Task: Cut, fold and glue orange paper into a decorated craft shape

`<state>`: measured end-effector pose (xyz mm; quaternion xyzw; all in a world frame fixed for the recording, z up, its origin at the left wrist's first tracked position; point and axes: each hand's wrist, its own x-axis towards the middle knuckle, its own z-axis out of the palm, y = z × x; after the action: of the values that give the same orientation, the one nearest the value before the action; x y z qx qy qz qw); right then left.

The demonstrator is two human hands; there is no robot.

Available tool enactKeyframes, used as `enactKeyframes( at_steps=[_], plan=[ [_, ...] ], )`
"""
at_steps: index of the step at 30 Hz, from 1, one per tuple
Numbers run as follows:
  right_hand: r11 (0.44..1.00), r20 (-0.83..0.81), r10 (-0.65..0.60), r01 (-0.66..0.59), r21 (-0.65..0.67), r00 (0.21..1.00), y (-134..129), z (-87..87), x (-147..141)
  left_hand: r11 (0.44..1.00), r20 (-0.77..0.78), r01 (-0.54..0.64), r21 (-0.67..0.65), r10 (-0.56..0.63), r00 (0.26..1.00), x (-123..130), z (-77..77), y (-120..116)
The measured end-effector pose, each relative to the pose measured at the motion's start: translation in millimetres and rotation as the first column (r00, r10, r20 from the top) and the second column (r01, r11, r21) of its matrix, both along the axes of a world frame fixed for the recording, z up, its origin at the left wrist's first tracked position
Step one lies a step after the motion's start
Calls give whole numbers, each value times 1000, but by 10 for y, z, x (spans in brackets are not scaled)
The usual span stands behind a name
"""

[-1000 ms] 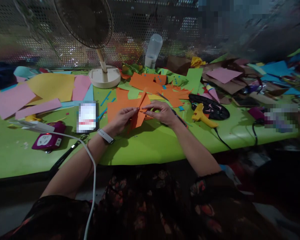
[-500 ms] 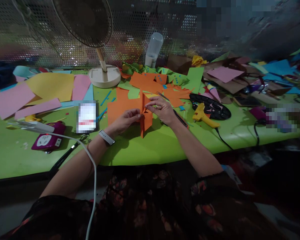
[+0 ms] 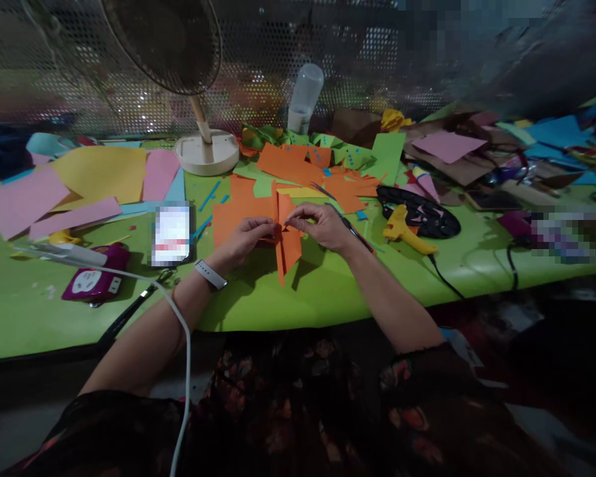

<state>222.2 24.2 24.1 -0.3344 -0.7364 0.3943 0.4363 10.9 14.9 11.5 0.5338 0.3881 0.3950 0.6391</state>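
A folded piece of orange paper (image 3: pixel 289 250) is held up over the green table (image 3: pixel 278 305), its long narrow fold pointing toward me. My left hand (image 3: pixel 251 237) pinches its left side near the middle. On the other side my right hand (image 3: pixel 320 224) has thumb and index fingertips pressed together at the paper's inner edge; whatever lies between them is too small to make out. Flat orange sheets (image 3: pixel 223 215) lie beneath and behind my left hand. Scissors (image 3: pixel 350 228) lie partly hidden behind my right hand.
A yellow glue gun (image 3: pixel 407 232) rests by a black tray (image 3: pixel 440 222) on the right. To the left are a phone (image 3: pixel 171 235), a purple power socket (image 3: pixel 97 271) and a white cable (image 3: pixel 187 344). A fan (image 3: pixel 206 156) and a bottle (image 3: pixel 305 99) stand behind, among coloured paper.
The folded orange paper has turned and tilted, its near tip now lower. My right hand has drawn slightly down, and its other fingers are more curled. My left hand has shifted slightly left.
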Motion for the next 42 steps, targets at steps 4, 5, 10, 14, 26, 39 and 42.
enactKeyframes(
  at_steps=[4, 5, 10, 14, 26, 39, 42],
  plan=[
    [997, -26, -77, 77, 25, 997, 15, -39, -20, 994, -81, 59, 87, -52, 995, -13, 0, 6],
    [995, -33, -95, 96, 17, 995, 16, -47, -24, 993, -85, 65, 94, -57, 995, -12, -4, 6],
    [990, -77, -86, 77, -115, 993, 22, -72, -36, 986, -130, 87, 140, -69, 989, 25, -15, -19],
    [975, -115, -124, 99, -200, 986, 21, -90, -52, 981, -116, 57, 183, -36, 993, 79, -25, -63],
    [970, -84, -229, 219, -109, 970, -31, -90, -100, 972, -114, -25, 234, 53, 992, 157, -16, -146],
    [953, -225, -262, 214, -215, 938, -41, -117, -167, 970, -97, -38, 241, 63, 993, 158, -7, -162],
    [941, -261, -263, 186, -283, 929, -22, -163, -191, 972, -81, -50, 229, 70, 994, 169, -21, -153]
  ],
)
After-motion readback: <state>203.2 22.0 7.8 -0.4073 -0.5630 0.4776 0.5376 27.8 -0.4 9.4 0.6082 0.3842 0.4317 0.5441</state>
